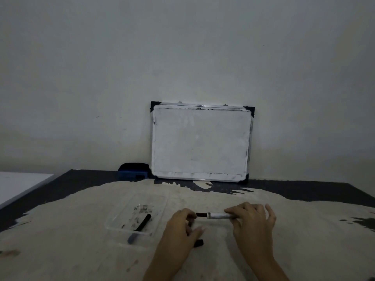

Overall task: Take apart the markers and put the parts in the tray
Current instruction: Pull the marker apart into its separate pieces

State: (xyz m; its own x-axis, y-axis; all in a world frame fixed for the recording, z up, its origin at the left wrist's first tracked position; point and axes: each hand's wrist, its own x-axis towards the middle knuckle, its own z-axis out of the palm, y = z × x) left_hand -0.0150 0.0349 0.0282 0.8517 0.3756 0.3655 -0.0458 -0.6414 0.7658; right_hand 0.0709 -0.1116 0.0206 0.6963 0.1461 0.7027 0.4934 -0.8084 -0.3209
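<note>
I hold a marker level above the table, its grey-white barrel in my right hand. My left hand pinches the marker's dark left end. A small black piece, perhaps a cap, lies on the table just under my left wrist. To the left sits a clear plastic tray smeared with ink. A long black marker part lies slanted in the tray, its grey end hanging over the near rim.
A whiteboard leans against the wall at the back of the table. A blue-and-black eraser sits beside the whiteboard's lower left corner. The table top is dark with a large worn pale patch. A white surface adjoins at far left.
</note>
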